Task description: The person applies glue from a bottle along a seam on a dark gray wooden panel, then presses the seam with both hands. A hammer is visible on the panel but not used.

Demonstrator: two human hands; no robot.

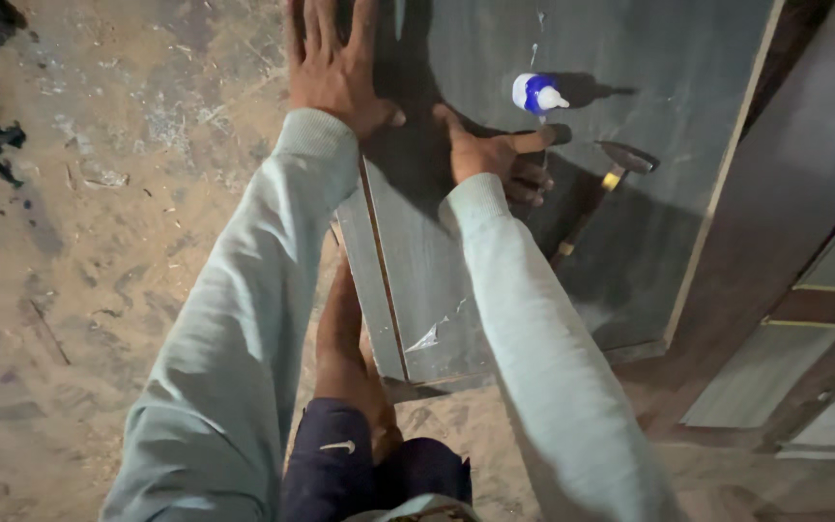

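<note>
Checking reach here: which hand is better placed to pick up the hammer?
Right. The right hand rests next to the hammer; the left hand presses flat on the grey board's far edge.

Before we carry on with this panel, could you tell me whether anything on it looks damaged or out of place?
Yes: the grey panel has a pale chipped patch in its surface near the lower corner, by the edge strip. A small white-and-blue bottle lies tipped on its side on the larger board, beside the hammer.

A dusty, sawdust-strewn floor (pixel 99 290) fills the left and bottom of the frame. On it, from centre to upper right, lies a large grey laminated board (pixel 649 145). A white-and-blue glue bottle (pixel 536 95) and a hammer (pixel 599 198) lie on the board, upper centre.
</note>
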